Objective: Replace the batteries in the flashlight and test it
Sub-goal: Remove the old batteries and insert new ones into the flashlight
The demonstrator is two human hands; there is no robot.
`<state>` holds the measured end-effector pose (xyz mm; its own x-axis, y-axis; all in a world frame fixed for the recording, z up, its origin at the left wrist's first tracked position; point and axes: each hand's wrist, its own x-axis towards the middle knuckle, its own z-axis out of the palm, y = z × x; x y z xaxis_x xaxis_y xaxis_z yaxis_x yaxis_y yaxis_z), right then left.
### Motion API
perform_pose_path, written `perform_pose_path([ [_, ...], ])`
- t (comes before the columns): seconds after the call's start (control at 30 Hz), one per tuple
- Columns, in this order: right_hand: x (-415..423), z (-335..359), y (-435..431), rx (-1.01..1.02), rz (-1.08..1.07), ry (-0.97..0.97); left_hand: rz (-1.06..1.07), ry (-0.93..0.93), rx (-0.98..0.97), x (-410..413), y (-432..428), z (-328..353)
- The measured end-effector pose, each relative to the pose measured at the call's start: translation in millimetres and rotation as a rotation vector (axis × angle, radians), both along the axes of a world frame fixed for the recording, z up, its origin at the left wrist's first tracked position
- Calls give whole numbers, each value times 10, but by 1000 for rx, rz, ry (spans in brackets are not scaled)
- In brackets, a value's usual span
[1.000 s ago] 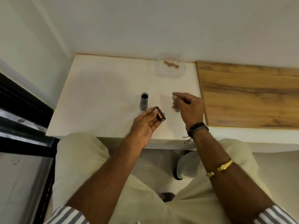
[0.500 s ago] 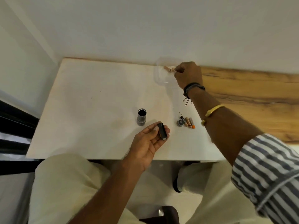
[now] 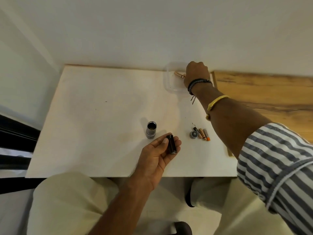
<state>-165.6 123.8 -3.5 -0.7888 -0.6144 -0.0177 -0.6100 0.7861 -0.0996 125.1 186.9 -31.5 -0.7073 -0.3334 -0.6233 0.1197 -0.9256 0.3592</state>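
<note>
The grey flashlight body (image 3: 150,130) stands upright and open-ended on the white table (image 3: 94,119). My left hand (image 3: 158,155) holds the black battery holder (image 3: 171,144) between thumb and fingers, just right of the flashlight. My right hand (image 3: 197,73) reaches into a clear plastic tray (image 3: 169,82) at the table's far edge, with its fingers curled at a copper-coloured battery (image 3: 179,74). The flashlight's round end cap (image 3: 193,134) lies on the table beside three removed batteries (image 3: 202,133).
A wood-grain board (image 3: 264,95) adjoins the table on the right. A white wall runs behind the table. A dark frame (image 3: 15,138) stands at the left. My knees sit under the table's front edge.
A second ago my right hand was near the end cap by my left hand; it has since reached out to the far tray. My left hand keeps hold of the battery holder.
</note>
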Motion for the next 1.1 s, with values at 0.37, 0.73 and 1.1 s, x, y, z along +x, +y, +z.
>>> perform_pose_path([
  [0.37,810,426,741,-448,28,-167,-55,-8,-124,189,177,240],
  [0.73,1987,188,1963,-750,-69,-505,-120,-73,-272,252,222,205],
  [1.1,2157,241,2209,-972,17,-1105,-129,-70,-362,336,155,200],
])
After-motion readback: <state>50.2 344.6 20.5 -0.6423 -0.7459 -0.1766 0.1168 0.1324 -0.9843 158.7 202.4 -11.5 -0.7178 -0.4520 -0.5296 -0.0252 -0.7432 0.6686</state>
